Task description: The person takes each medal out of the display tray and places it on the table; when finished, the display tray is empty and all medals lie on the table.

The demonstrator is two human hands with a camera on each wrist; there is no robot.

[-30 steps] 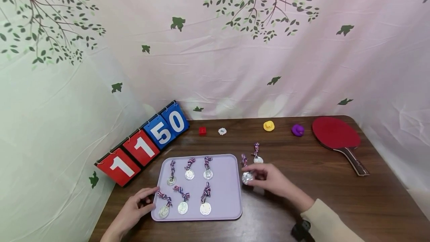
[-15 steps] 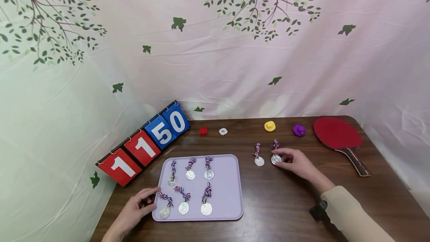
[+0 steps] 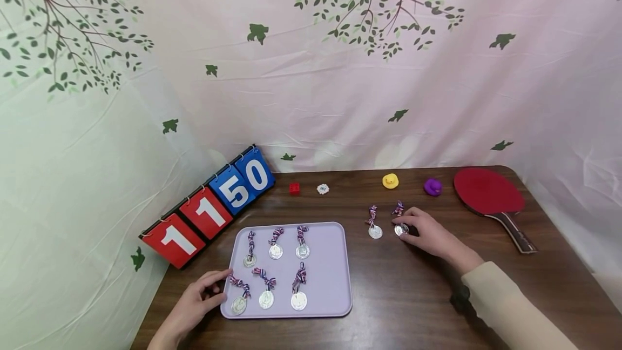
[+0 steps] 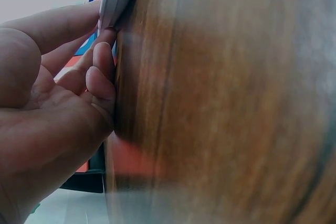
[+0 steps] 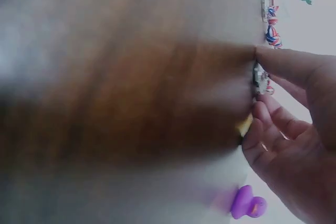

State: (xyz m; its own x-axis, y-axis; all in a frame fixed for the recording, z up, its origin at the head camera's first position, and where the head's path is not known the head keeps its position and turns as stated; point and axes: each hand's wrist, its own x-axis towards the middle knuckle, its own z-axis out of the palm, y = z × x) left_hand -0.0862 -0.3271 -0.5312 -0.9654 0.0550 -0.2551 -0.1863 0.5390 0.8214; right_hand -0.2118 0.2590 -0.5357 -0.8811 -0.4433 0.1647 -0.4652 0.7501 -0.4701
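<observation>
My right hand (image 3: 427, 231) pinches the round disc of a silver medal (image 3: 400, 229) between thumb and fingertips, low over the table. Its knotted red, white and blue ribbon (image 3: 398, 208) extends away from me. In the right wrist view the medal (image 5: 260, 80) shows edge-on between the thumb and fingers. Just left of it lies another silver medal (image 3: 375, 231). My left hand (image 3: 196, 301) rests at the left side of a lilac tray (image 3: 325, 269), thumb and index fingertips against its rim, the other fingers loosely bent. Several medals (image 3: 298, 301) lie in two rows on the tray.
A flip scoreboard (image 3: 209, 209) reading 11 and 50 stands at the back left. Along the back lie a red brick (image 3: 294, 188), a white token (image 3: 323, 189), a yellow duck (image 3: 390, 181) and a purple duck (image 3: 432, 187). A table tennis bat (image 3: 488, 192) lies at right.
My right hand has carried the medal from beside the tray to the right, past the other loose medal, and now stays nearly in place. The left hand and tray have not moved.
</observation>
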